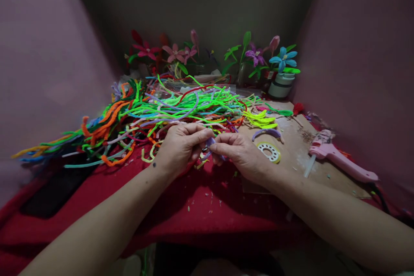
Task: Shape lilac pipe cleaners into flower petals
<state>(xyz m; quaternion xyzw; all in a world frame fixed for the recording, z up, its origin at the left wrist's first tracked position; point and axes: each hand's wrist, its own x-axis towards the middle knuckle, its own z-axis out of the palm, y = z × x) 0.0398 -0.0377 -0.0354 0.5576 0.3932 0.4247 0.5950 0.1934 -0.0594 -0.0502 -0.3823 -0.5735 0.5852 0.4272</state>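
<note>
Between my two hands is a short purple pipe cleaner (211, 142), mostly covered by the fingers. My left hand (183, 143) pinches one part of it between thumb and forefinger. Close beside, my right hand (237, 151) grips another part, fingers curled, and a bit of purple shows below its fingertips. Both hands are above the red cloth (207, 215), just in front of a heap of colourful pipe cleaners (194, 105). Another purple pipe cleaner piece (267, 133), bent in an arc, lies right of my right hand, near a roll of tape (269, 152).
A pink glue gun (346, 159) rests on the cardboard (291, 168) at right. Yellow pipe cleaner pieces (259, 119) lie behind the tape. Pipe cleaner flowers, including a blue one (283, 58) in a jar (281, 85), stand at the back. A dark phone-like slab (54, 189) lies at left.
</note>
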